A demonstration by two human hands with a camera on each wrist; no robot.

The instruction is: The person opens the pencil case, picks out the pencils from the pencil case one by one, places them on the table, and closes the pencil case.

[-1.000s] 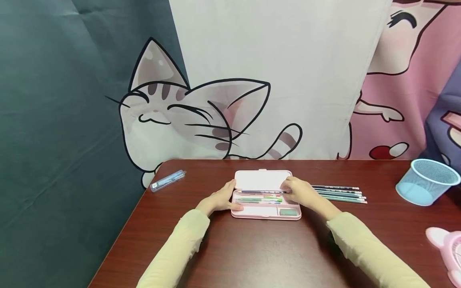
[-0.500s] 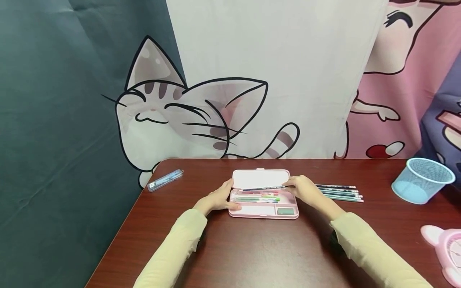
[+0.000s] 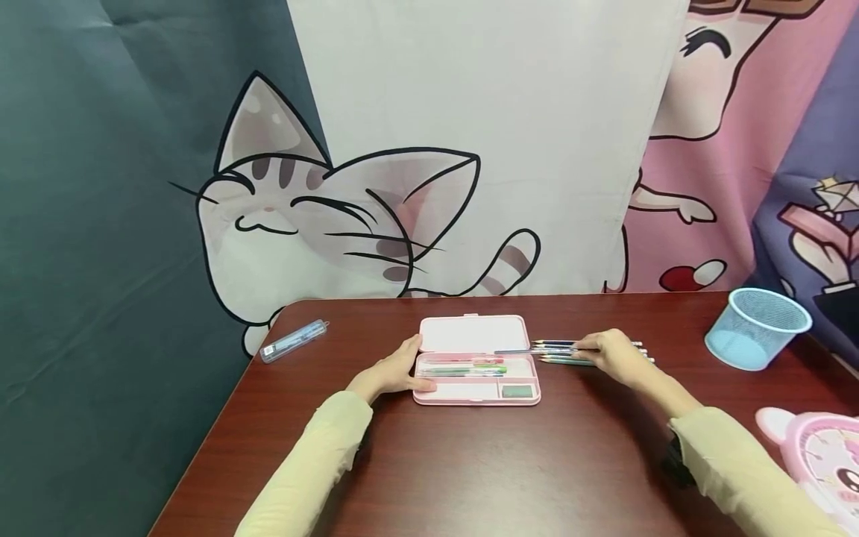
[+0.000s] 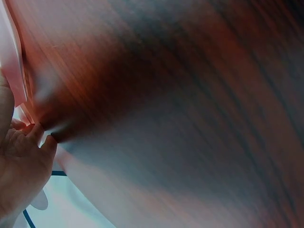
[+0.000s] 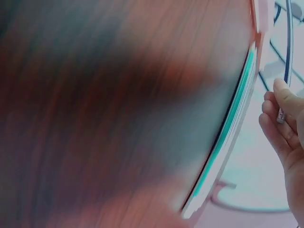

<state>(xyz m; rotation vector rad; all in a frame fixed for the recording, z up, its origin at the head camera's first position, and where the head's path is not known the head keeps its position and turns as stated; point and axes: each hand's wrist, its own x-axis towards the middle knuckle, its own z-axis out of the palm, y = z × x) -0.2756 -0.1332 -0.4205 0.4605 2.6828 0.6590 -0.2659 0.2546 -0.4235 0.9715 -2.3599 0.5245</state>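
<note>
A pink pencil case [image 3: 473, 333] lies unfolded on the table, with several slim coloured pens [image 3: 463, 371] in its long compartment and a grey-green block [image 3: 517, 391] in a small front one. My left hand [image 3: 392, 373] holds the case at its left side, thumb on the front rim and fingers along the edge. My right hand [image 3: 617, 356] pinches a dark pencil [image 5: 289, 38] near its end, between thumb and fingers. In the head view that pencil points left toward the case's right part. Several more pencils [image 3: 560, 361] lie side by side beneath the right hand.
A clear blue slim box [image 3: 294, 341] lies at the table's left. On the right stand a light blue mesh pen cup [image 3: 757, 332] and a pink clock-like object with ears [image 3: 828, 455]. A cartoon cat curtain [image 3: 376, 224] hangs behind the table edge.
My right hand has lifted the pencil out of the case and carried it right, over the loose pencils. My left hand stays at the case. The head view has turned slightly right.
</note>
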